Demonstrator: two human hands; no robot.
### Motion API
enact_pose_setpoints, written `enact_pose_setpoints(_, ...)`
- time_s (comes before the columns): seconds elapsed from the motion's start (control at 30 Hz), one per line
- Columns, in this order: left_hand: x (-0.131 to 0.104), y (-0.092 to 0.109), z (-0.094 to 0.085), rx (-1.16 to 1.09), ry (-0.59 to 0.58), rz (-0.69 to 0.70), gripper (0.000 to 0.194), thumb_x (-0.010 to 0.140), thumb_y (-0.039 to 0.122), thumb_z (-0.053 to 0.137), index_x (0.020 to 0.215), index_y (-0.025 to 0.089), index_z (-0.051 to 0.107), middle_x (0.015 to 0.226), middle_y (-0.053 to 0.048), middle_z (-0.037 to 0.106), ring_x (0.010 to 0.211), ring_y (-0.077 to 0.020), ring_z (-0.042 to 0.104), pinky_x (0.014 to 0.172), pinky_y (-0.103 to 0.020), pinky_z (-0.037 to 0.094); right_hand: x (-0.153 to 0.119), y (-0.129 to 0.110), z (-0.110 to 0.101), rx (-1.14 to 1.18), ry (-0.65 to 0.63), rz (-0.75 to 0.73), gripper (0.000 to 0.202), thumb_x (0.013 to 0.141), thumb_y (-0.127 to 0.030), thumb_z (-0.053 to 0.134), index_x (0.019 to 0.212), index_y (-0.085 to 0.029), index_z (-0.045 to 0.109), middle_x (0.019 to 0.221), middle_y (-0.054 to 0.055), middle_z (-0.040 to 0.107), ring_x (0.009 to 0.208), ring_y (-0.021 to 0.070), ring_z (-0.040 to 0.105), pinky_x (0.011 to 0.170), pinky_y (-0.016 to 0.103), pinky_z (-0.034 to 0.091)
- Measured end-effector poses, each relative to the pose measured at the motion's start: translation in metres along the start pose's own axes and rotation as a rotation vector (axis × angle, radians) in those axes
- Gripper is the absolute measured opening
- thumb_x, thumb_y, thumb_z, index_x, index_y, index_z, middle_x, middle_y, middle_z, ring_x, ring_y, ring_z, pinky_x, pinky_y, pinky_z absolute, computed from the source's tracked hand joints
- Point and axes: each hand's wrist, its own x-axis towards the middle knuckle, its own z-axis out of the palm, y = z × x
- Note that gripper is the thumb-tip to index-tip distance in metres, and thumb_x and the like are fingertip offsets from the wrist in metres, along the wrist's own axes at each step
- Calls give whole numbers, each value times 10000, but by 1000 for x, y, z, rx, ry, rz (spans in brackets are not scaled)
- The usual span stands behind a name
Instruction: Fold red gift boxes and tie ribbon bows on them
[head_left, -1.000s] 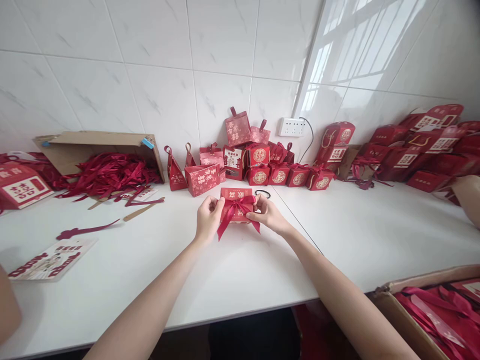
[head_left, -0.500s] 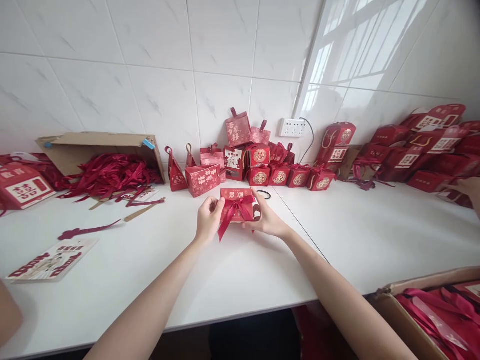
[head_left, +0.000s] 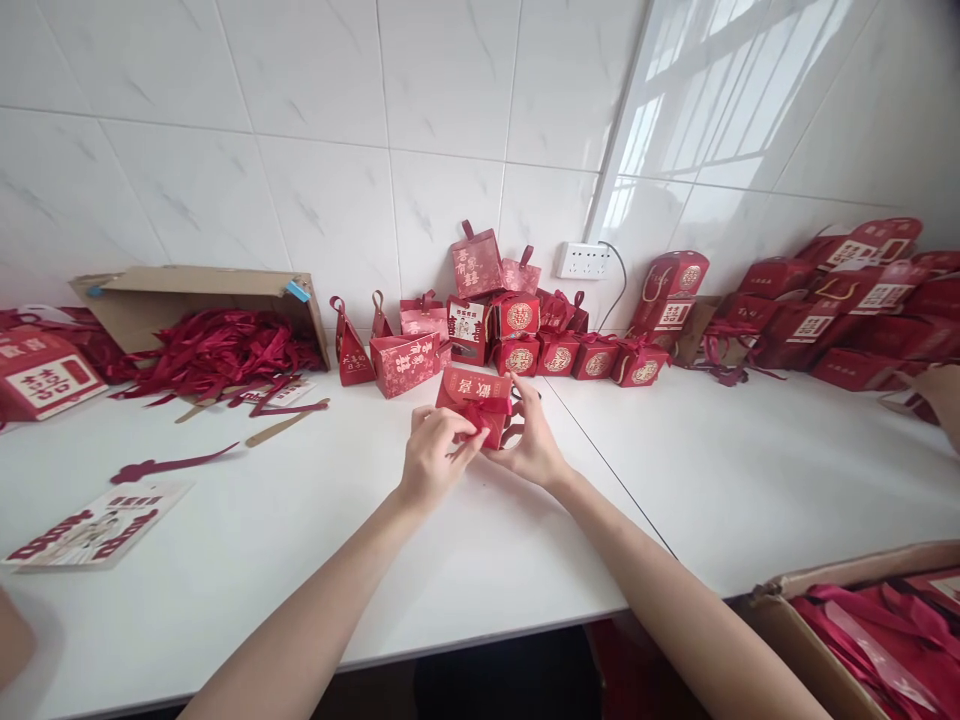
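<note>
A small red gift box with gold lettering and a red ribbon bow is held above the white table. My right hand grips the box by its right side, thumb and fingers curved round the edge. At the front, my left hand pinches the ribbon, its fingertips pressed together over the bow. The left hand hides much of the ribbon and the lower left of the box. Just behind the right fingers lies a black ring-shaped band, partly covered.
Several finished red boxes line the wall. A cardboard box of red ribbons lies at left, near a printed card. Stacked boxes and another person's hand are at right. An open carton stands front right.
My left hand has moved from the box's left side to its front and now pinches the ribbon. The box has tilted slightly, while my right hand keeps its hold.
</note>
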Motion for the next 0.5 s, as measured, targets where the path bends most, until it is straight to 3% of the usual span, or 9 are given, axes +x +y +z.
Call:
enact_pose_setpoints(0.2, 11, 11, -5, -45, 41, 133, 163, 798, 143, 654, 783, 191, 500, 652, 43, 605, 567, -88, 570, 677, -296, 423, -1, -12, 0, 3, 147, -128, 982, 649, -309, 771, 1414, -401, 163, 1427, 118, 230, 897, 195, 535, 601, 334, 579)
enact_pose_setpoints(0.5, 11, 14, -8, -75, 62, 159, 170, 775, 114, 662, 785, 191, 511, 649, 43, 609, 558, -87, 561, 677, -300, 427, -2, -19, 0, 27, 155, -130, 967, 665, -283, 761, 1413, -403, 160, 1447, 126, 198, 1007, 232, 525, 569, 312, 585)
